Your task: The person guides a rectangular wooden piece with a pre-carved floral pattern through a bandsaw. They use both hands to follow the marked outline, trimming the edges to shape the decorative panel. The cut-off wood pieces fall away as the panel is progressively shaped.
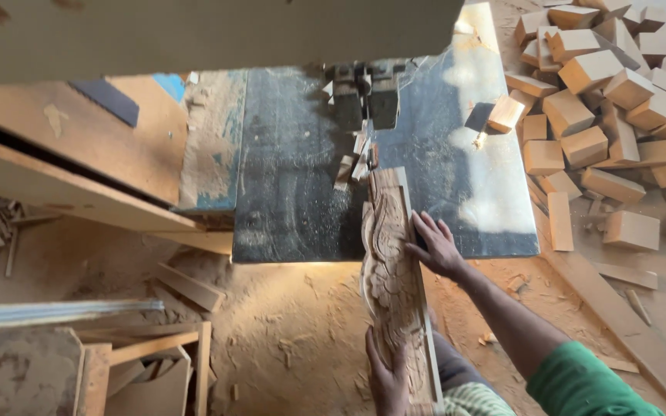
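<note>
Fingers of the left hand curl around the near end of the carved wooden plank, gripping its left edge from below; thumb side partly hidden. Plank is long, narrow, stands on edge, carved relief face turned left, far end lying on the dark bandsaw table, near end overhanging toward the person. Right hand lies flat against the plank's right side about midway, fingers spread and extended, pressing rather than grasping.

Handling, judged: solid wood, stiff, moderately heavy for its length, not slippery though dusted. Carved ridges look fragile at thin edges, so the plain back face and lower edge seem the safer holds. Two-point support appears needed because it overhangs.

Left to right around it: pale boards and a flat panel at left; thin offcut strips on the sawdust floor; a wooden frame lower left. Blade guide assembly sits just beyond the plank's far tip, small scraps beside it. Blade itself too thin to make out. Loose block on the table's right part. Pile of cut wooden blocks fills the far right, well apart.

Guide and scraps stand closest in the plank's line.
</note>
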A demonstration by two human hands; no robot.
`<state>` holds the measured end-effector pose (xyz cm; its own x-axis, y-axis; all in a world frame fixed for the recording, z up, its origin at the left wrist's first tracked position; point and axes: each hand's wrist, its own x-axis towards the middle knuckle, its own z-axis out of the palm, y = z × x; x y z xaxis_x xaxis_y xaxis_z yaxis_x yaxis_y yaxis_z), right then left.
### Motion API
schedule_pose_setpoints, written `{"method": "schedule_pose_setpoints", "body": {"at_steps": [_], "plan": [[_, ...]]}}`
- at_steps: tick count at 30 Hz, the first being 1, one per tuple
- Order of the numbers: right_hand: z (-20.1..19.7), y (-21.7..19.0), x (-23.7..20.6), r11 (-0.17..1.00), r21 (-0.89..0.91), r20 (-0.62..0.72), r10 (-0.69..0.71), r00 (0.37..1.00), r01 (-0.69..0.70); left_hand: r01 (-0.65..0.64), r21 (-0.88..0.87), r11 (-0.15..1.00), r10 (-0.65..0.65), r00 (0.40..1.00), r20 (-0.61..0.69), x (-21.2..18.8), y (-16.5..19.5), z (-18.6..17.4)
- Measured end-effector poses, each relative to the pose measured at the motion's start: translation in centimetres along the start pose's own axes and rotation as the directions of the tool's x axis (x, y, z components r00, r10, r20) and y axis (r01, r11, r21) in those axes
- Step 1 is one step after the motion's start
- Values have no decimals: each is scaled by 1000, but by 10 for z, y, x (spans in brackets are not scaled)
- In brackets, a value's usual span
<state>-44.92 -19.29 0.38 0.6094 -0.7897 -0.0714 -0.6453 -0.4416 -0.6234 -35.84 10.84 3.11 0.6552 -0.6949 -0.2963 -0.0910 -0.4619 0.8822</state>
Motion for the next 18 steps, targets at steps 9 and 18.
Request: {"method": "schedule_pose_setpoints", "body": {"at_steps": [9, 18], "plan": [[-15, -1, 15, 999, 32, 48, 6, 999, -8, 166, -1, 986, -164, 976, 142, 15, 32, -11], [-11, 0, 21, 998, 55, 25, 40, 999, -41, 166, -18, 986, -160, 971, 180, 30, 27, -5]]}}
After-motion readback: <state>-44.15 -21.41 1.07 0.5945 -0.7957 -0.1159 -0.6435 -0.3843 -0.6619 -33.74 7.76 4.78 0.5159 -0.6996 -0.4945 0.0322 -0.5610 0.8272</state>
